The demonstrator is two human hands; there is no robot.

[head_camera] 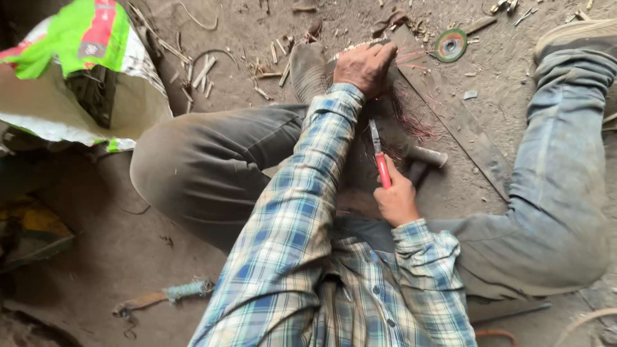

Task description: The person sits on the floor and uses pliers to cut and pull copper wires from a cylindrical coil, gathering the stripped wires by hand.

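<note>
I sit on a dirt floor with my legs spread. My left hand (364,66) reaches forward beside my shoe (307,69) and is closed on a bundle of thin reddish strands (416,126), which fan out below it. A pale ribbed piece (352,47) shows just above the fingers. My right hand (395,200) is closer to my body and grips red-handled pliers (380,159). Their metal tip points up toward the strands under my left wrist.
A hammer (425,157) lies right of the pliers. A long flat metal bar (464,126) runs diagonally past it, with a green grinding disc (449,45) beyond. A green-and-white woven sack (77,71) stands at left. Wood scraps (204,71) litter the floor. A tool with a wrapped handle (172,293) lies near left.
</note>
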